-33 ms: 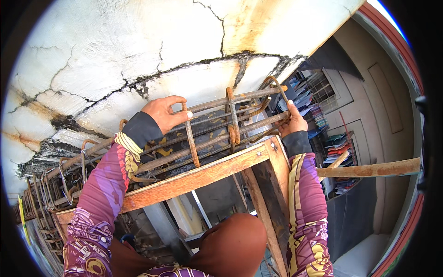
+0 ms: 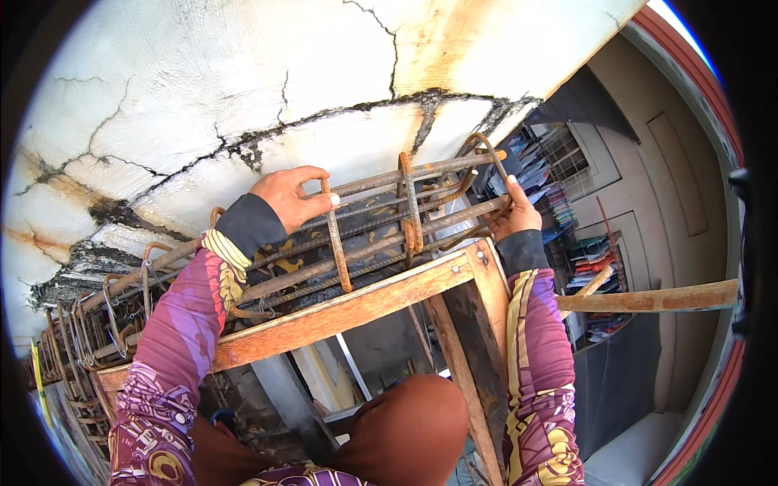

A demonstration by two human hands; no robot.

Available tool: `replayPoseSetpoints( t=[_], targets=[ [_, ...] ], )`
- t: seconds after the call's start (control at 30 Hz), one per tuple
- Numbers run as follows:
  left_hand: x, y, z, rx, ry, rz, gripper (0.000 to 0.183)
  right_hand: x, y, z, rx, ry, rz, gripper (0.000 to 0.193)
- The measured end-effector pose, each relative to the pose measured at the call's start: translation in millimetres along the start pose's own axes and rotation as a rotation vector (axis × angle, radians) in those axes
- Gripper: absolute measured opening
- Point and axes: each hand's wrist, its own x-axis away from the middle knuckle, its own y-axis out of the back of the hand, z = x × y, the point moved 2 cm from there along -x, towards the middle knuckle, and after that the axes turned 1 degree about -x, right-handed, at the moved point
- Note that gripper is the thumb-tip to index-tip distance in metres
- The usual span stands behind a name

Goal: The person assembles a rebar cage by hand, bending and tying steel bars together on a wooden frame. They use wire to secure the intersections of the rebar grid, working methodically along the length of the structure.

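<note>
Rusty reinforcing bars (image 2: 369,240) run lengthwise beside the cracked wall, with bent steel stirrups around them. My left hand (image 2: 288,197) is closed, thumb and forefinger pinching the upper part of one stirrup (image 2: 337,253); its lower end reaches down toward the wooden beam. At the bars' right end, my right hand (image 2: 517,215) grips another stirrup (image 2: 492,154), thumb laid along its side and the other fingers partly hidden behind. Between my hands a third stirrup (image 2: 410,198) stands around the bars, touched by neither hand.
A wooden form frame (image 2: 348,314) lies along the near side of the bars, joined to a post at its right. Beyond the right forearm a timber (image 2: 648,301) sticks out. More stirrups (image 2: 113,312) crowd the far left. The stained wall (image 2: 243,89) rises behind.
</note>
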Motion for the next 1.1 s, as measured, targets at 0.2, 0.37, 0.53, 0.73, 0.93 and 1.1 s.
replayPoseSetpoints(
  t=[0.2,0.37,0.53,0.73,0.93,1.1],
  targets=[
    [-7.4,5.4,4.5,-0.014,0.009,-0.006,0.059,-4.8,-6.3,2.7,-0.009,-0.002,0.015,0.039],
    [-3.8,6.8,0.4,0.014,0.029,0.028,0.057,-0.2,-7.7,1.0,0.091,-0.002,-0.02,0.044],
    [-0.6,9.6,4.0,-0.047,-0.018,0.01,0.059,-1.8,-2.0,0.7,0.16,-0.071,0.027,0.051],
    [8.1,9.9,4.0,-0.246,-0.081,0.013,0.068,-2.9,15.4,8.4,0.325,-0.166,-0.012,0.076],
    [26.7,23.7,6.2,-0.282,-0.187,0.045,0.073,17.9,44.7,41.0,0.583,0.137,-0.037,0.063],
    [85.1,62.8,46.9,-0.293,-0.245,-0.051,0.066,111.1,-12.0,19.5,1.37,0.586,0.123,0.068]
  ],
)
